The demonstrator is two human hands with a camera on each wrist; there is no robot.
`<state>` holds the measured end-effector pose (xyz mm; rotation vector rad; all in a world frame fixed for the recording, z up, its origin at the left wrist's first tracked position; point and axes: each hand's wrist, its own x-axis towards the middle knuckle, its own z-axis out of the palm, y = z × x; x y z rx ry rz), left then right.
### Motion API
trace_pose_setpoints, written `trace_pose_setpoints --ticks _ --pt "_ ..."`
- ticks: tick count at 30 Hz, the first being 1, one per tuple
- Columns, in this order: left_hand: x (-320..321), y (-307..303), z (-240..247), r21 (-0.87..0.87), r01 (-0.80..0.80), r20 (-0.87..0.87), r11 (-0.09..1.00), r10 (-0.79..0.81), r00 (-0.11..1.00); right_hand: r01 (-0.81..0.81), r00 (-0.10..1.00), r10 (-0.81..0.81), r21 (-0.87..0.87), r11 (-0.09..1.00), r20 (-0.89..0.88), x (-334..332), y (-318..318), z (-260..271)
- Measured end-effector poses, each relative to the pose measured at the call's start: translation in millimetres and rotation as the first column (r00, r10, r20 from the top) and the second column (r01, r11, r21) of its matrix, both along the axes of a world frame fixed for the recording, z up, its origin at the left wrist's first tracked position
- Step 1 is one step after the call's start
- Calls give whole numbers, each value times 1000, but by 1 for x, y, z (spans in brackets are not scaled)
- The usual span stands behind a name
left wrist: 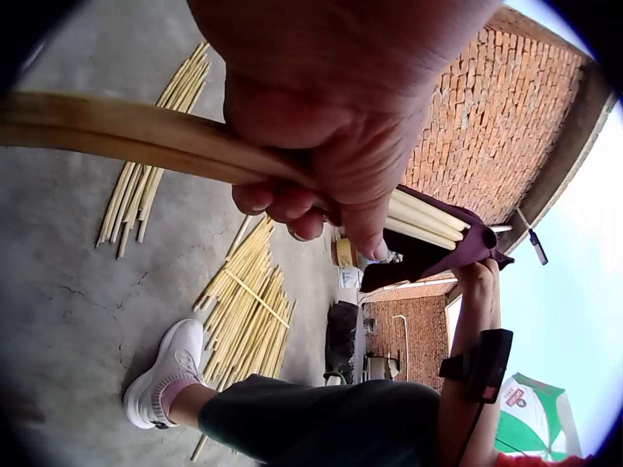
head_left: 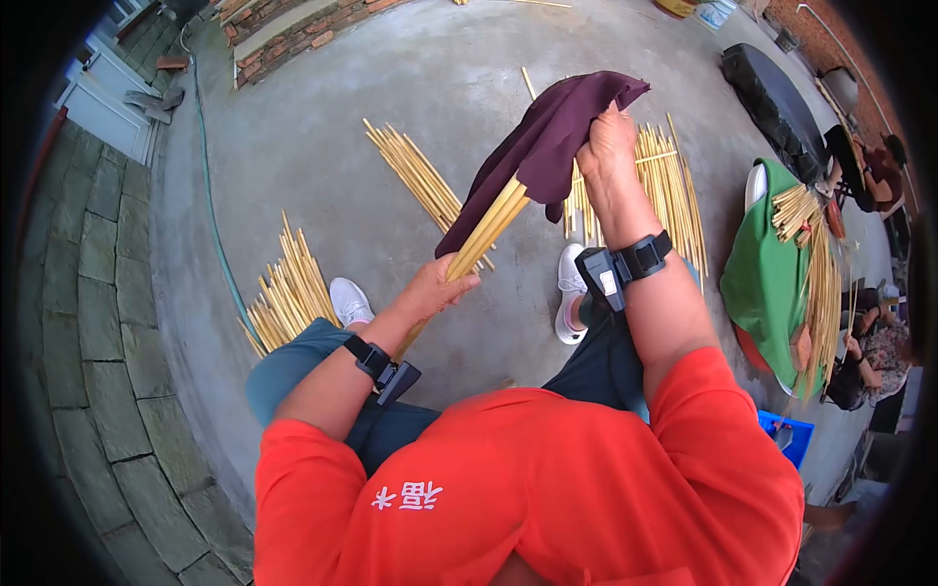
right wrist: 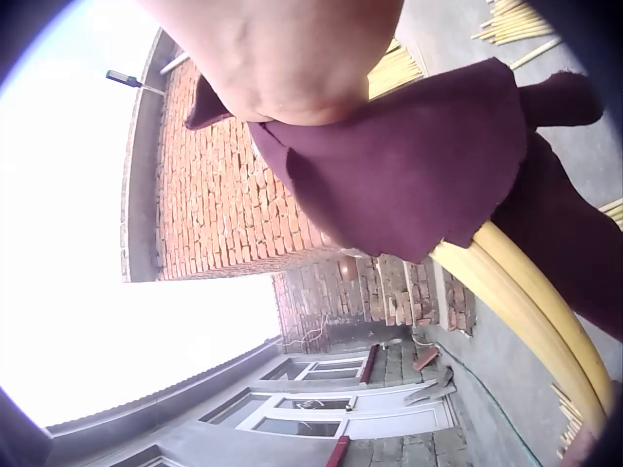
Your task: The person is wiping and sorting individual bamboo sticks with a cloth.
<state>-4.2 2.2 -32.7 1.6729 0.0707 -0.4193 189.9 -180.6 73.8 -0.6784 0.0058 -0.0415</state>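
Observation:
Several pale yellow sticks (head_left: 490,227) are held at a slant in front of the red shirt. My left hand (head_left: 440,285) grips their lower part, its fingers curled round them in the left wrist view (left wrist: 321,136). A dark purple cloth (head_left: 547,137) is draped over the upper part and hides the far ends. Higher up, my right hand (head_left: 611,156) grips the cloth, with its fingers partly hidden. In the right wrist view the cloth (right wrist: 409,156) hangs below the hand (right wrist: 292,58), and the sticks (right wrist: 526,311) emerge from its edge.
Bundles of sticks lie on the concrete floor: at left (head_left: 293,293), ahead (head_left: 415,171) and at right (head_left: 674,190). A green cloth (head_left: 762,273) with more sticks stands farther right, near seated people. A hose (head_left: 205,186) runs along the left side.

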Motion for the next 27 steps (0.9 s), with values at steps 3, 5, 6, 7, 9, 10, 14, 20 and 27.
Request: trace_pose_setpoints --ticks 3,5,6,7,9,10,14,20,27 --pt "-4 12 -18 -17 -3 -29 1000 3 1000 159 987 -158 85 984 -21 25 -25 -1" --pt "-2 16 -19 -23 -24 -32 999 24 999 170 984 -163 91 981 -75 41 -37 -10" --pt "0 19 -14 -81 -114 -18 990 113 993 193 976 -189 26 981 -104 33 -31 -7" --pt "3 22 -8 -137 -204 -12 969 204 979 187 976 -187 -9 982 -109 32 -29 -11" --pt "11 26 5 -218 -281 40 935 296 954 152 980 -156 -42 987 -120 25 -20 -18" --pt "16 27 13 -306 -336 85 891 377 922 31 993 -37 -50 998 -113 21 -18 -21" --pt "31 43 47 -526 -334 231 782 509 829 -143 981 121 -141 980 -149 13 1 -27" --pt "25 88 98 -664 -350 364 661 694 621 -238 963 185 -300 924 -194 -8 13 -17" --pt "-59 167 186 -707 -480 570 519 820 47 -424 906 397 -366 828 -148 12 12 -40"
